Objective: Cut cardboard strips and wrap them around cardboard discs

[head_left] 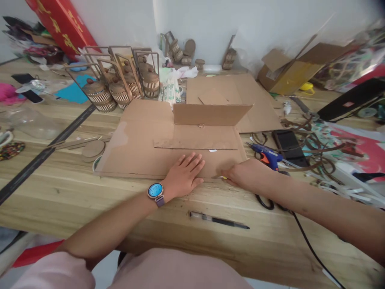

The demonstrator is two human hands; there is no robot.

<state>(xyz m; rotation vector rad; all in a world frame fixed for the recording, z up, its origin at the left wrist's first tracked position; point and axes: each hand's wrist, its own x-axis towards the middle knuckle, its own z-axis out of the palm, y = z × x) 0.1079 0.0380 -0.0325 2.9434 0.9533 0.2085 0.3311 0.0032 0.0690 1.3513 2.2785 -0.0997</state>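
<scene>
Cardboard sheet (132, 140) is lying on the wooden table (75, 204) before us, a flap (210, 114) standing up towards its back. Working from the left, we are seeing lidded, handled baskets (102, 95) standing behind the sheet's left end. A watch (155, 190) is circling our left wrist. Our left hand (185, 176) is pressing flat on the sheet near its front edge, spread out and grasping nothing. Just beyond it, a cardboard strip (195, 144) is lying across the sheet. Nearer us, a pen (219, 220) is lying on the table. Our right hand (242, 174) is clenching a small yellow item (223, 177) at the front edge, hiding most of it. Farther right, a blue glue gun (269, 157) is lying beside a dark rectangular object (290, 146).
</scene>
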